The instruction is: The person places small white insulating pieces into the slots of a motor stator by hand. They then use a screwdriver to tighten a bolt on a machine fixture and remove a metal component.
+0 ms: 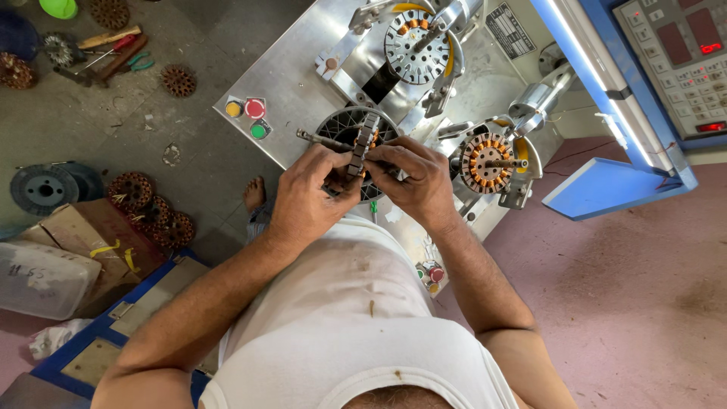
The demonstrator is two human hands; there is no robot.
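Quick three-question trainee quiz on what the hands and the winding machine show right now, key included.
1. True or false: both hands hold the ribbed metal stator core on a steel shaft.
2. Which round push button on the steel machine plate lies nearest the left hand: A yellow, B red, C green?
3. Fill in: the copper-wound stator clamped on the machine lies just beyond the ____ hand.

Key:
1. True; the left hand and right hand both grip it.
2. C.
3. Right.
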